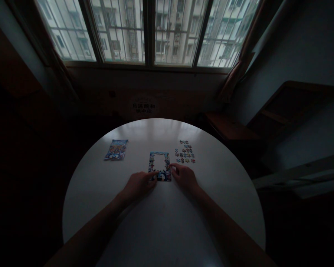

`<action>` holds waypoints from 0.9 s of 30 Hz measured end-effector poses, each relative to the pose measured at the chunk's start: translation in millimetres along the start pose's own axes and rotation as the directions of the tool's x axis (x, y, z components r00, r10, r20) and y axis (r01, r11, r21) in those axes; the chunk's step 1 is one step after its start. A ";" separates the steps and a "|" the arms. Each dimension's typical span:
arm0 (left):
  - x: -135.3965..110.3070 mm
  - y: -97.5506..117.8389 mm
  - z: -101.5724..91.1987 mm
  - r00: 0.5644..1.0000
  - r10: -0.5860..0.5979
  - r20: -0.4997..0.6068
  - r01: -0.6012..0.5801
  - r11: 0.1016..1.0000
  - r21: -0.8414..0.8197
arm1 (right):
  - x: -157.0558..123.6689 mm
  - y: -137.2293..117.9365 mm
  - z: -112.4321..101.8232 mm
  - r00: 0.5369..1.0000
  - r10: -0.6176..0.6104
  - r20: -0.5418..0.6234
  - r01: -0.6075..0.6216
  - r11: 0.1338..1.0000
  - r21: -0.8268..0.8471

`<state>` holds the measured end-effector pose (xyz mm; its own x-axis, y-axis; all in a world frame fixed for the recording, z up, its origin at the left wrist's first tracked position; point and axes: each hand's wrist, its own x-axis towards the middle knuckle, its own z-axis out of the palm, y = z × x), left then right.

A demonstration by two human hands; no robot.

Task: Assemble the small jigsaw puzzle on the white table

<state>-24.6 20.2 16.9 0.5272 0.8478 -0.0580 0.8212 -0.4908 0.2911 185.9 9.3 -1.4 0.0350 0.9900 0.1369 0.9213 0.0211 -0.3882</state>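
A small jigsaw puzzle lies in the middle of a round white table; its border is joined and its centre is bare. My left hand rests at its lower left corner with the index finger stretched onto the bottom row and the other fingers curled. My right hand sits at the puzzle's right edge, fingers pinched together at the border; whether they hold a piece is too dark to tell. Several loose puzzle pieces lie just right of the puzzle.
A colourful printed packet lies on the table's left part. A wooden bench or low cabinet stands behind the table on the right, under a barred window. The room around is very dark.
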 end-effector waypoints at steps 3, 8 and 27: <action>0.2 0.0 0.5 1.000 -0.002 -0.001 0.002 1.000 0.003 | 0.4 0.2 0.5 1.000 -0.006 -0.012 0.006 1.000 -0.010; -0.6 1.6 -0.7 1.000 0.001 -0.017 -0.001 1.000 0.001 | 0.2 2.1 2.8 1.000 -0.012 -0.023 0.012 1.000 -0.013; -1.3 2.7 -3.2 1.000 -0.002 0.005 0.002 1.000 -0.013 | -0.6 0.7 2.0 1.000 0.003 -0.013 -0.003 1.000 -0.004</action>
<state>-23.7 18.5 20.8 0.5264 0.8479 -0.0635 0.8195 -0.4861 0.3035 185.8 9.0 -3.6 0.0424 0.9881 0.1477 0.9228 0.0180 -0.3849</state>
